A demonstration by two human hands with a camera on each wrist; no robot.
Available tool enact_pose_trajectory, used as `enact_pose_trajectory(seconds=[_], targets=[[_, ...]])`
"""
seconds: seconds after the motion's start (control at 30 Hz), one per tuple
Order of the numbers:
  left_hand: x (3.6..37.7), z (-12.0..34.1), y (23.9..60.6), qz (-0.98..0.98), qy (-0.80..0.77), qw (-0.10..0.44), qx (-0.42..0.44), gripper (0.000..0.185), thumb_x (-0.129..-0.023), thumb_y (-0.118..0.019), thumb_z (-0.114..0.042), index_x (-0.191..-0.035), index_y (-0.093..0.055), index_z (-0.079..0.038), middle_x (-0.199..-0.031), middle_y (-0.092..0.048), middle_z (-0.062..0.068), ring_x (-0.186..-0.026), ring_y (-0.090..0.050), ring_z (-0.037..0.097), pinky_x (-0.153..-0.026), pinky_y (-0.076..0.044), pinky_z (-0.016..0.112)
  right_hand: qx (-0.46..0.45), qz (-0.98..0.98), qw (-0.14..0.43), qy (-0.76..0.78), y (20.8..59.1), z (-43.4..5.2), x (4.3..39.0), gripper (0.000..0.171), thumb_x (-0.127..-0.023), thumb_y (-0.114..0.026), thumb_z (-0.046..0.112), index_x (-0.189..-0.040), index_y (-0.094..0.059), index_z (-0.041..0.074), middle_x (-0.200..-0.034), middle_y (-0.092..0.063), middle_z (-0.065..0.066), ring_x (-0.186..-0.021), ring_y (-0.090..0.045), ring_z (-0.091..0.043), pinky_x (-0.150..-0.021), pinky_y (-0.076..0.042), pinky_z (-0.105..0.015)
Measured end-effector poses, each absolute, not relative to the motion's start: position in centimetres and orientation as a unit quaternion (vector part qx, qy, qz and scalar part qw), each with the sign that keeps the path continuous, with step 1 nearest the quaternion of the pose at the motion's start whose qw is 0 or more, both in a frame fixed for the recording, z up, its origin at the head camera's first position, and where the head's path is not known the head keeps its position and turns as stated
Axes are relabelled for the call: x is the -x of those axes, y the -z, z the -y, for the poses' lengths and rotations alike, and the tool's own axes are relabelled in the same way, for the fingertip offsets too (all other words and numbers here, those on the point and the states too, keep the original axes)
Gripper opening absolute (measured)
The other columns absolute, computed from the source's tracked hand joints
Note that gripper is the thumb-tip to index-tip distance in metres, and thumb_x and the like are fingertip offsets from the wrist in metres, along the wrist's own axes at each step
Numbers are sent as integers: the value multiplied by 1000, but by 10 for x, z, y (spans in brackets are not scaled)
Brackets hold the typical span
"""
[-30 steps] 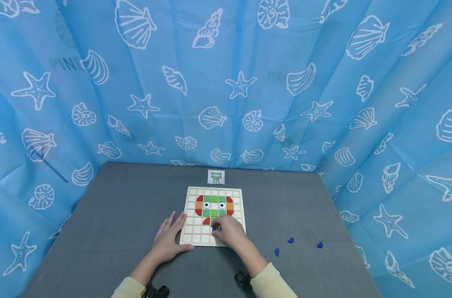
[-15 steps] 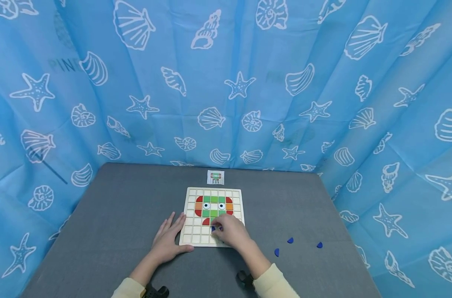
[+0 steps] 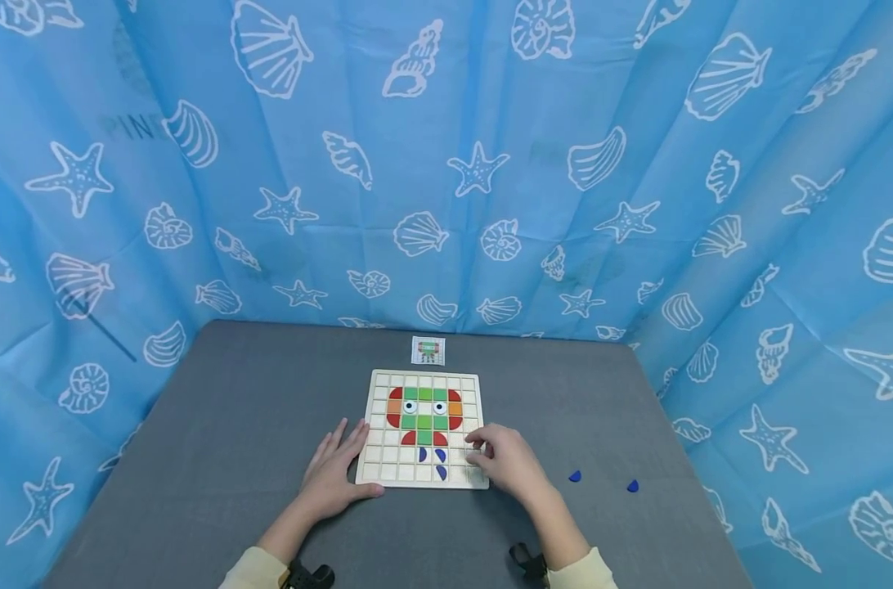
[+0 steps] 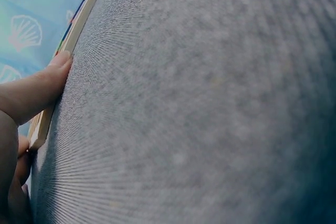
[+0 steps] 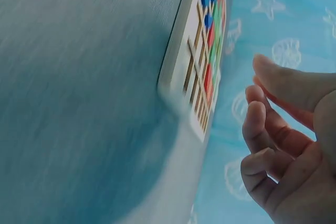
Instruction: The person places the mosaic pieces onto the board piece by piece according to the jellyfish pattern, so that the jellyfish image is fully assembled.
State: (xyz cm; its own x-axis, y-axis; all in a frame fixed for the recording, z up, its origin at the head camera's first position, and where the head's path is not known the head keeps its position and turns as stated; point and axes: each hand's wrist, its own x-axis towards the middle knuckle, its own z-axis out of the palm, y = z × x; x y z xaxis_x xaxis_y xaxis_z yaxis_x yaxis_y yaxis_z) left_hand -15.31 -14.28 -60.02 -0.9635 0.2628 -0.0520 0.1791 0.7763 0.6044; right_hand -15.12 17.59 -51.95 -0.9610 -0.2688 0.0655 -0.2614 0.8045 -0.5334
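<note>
A wooden grid board lies on the grey table, with a figure of red, orange and green tiles and two eye tiles on it. Three blue pieces sit in its lower rows. My left hand rests flat on the table, thumb against the board's front left edge. My right hand hovers at the board's front right corner and holds nothing. Its fingers are loosely curled beside the board.
Two loose blue pieces lie on the table right of my right hand. A small picture card sits behind the board. A blue shell-print curtain closes off the back and both sides.
My right hand has let go of a blue piece on the board and drawn back to the right. The nearest of three loose blue pieces no longer shows.
</note>
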Motion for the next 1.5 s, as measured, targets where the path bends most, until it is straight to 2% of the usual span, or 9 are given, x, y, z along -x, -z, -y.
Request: enact_pose_trajectory(seconds=[0.4, 0.63, 0.77, 0.93, 1.07, 1.27, 1.5], targets=[[155, 143, 603, -942, -304, 68, -124, 117, -71, -75, -73, -161, -27, -16, -167, -25, 2, -158, -5, 32, -125, -8, 53, 100, -947, 26, 303, 528, -237, 128, 24, -79, -85, 9, -102, -77, 12, -89, -68, 5, -69, -51, -2, -61, -45, -23], [155, 144, 603, -942, -306, 64, -123, 117, -70, -75, -73, -161, -28, -16, -167, -25, 2, -158, -6, 32, -125, -8, 54, 109, -943, 96, 298, 524, -272, 114, 30, -75, -87, 9, -102, -76, 17, -98, -66, 3, -80, -54, -14, -66, -44, -28], [155, 144, 604, -942, -305, 64, -122, 117, -71, -75, -73, -161, -28, -16, -167, -25, 2, -158, -5, 32, -125, -8, 53, 118, -939, 126, 299, 524, -281, 112, 31, -74, -86, 5, -101, -77, 17, -95, -65, 2, -81, -55, -16, -68, -45, -29], [155, 143, 605, -944, -303, 60, -119, 117, -70, -76, -73, -161, -29, -16, -167, -27, 2, -158, -8, 32, -125, -10, 54, 124, -933, 148, 304, 530, -284, 112, 28, -75, -83, -2, -97, -78, 14, -87, -64, 3, -75, -55, -8, -64, -45, -26], [155, 142, 606, -944, -302, 57, -117, 118, -69, -75, -74, -161, -29, -16, -167, -28, 1, -158, -8, 32, -125, -10, 54, 107, -929, 149, 322, 535, -286, 113, 27, -77, -81, -4, -98, -78, 12, -85, -63, 2, -72, -53, -5, -62, -45, -25], [155, 142, 607, -945, -302, 65, -111, 119, -68, -75, -75, -161, -28, -18, -167, -26, -1, -158, -7, 29, -125, -8, 52, 43, -937, 140, 318, 537, -294, 110, 30, -76, -84, 3, -104, -75, 12, -92, -64, 0, -74, -53, -11, -61, -45, -27], [155, 142, 606, -946, -300, 67, -104, 119, -67, -75, -77, -161, -29, -20, -167, -27, -2, -158, -6, 28, -125, -9, 53, 15, -940, 143, 308, 538, -293, 110, 19, -81, -82, 6, -98, -75, 11, -88, -64, 2, -74, -57, -12, -63, -49, -30]])
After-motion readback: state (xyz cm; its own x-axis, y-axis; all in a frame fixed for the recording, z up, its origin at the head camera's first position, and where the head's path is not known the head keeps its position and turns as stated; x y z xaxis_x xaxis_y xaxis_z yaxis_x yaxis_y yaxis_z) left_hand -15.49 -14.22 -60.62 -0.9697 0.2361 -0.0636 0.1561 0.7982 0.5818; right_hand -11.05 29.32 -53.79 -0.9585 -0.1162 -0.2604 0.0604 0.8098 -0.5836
